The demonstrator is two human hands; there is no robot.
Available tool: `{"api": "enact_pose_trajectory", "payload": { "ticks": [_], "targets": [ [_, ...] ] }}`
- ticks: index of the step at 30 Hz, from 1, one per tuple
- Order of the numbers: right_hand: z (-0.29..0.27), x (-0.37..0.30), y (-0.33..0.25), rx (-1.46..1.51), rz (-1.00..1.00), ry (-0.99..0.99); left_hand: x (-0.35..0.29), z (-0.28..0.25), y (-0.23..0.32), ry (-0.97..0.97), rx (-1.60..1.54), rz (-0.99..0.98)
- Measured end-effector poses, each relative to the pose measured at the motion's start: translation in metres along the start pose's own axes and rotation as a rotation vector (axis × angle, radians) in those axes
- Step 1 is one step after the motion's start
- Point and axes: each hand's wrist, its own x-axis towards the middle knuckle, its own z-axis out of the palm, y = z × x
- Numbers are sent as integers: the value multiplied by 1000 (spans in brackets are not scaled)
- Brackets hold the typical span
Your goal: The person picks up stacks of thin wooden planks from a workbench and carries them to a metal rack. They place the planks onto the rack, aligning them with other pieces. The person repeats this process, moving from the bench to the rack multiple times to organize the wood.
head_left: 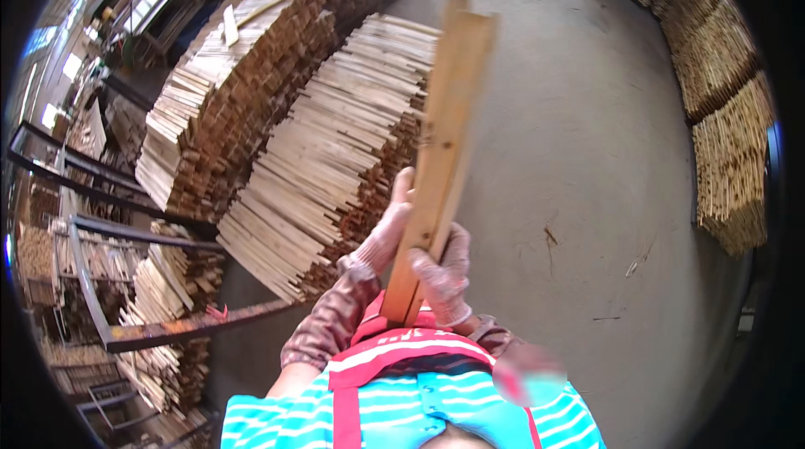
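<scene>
I hold a small bundle of pale wooden planks point(444, 134) lengthwise in front of me, at least two pressed together. Their near ends are against the red apron point(386, 365) at my waist, and the far ends reach out over the floor. My left hand point(388, 235), in a light work glove, is against the left side of the planks with the thumb pointing up; its other fingers are hidden behind the wood. My gloved right hand point(444, 277) grips the planks from the right, lower down, its fingers curled over them.
A long low stack of wooden strips point(327, 143) lies just left of the planks, with a taller stack point(243, 72) behind it. A metal frame point(96, 298) juts in at left. More stacks point(729, 155) line the right side. Wood splinters point(550, 236) lie on the concrete floor point(570, 114).
</scene>
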Motion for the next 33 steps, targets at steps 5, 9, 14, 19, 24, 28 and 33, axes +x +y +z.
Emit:
{"api": "enact_pose_trajectory", "payload": {
  "ticks": [5,9,14,19,24,28,33],
  "targets": [
    [-34,-4,2,82,-19,162,45,-2,-61,-163,72,-75],
    [-59,-4,2,120,-56,317,60,33,-81,-221,64,-147],
    [-81,-2,-8,97,-59,418,74,63,-93,-313,107,-160],
    [-97,4,-14,54,-98,495,89,85,-98,-366,160,-164],
    [-102,15,-18,130,-121,521,100,98,-94,-412,184,-172],
    [-96,30,-25,157,-106,520,115,94,-92,-417,161,-188],
    [-90,61,-18,71,-155,499,145,81,-89,-404,122,-158]
  ]
}}
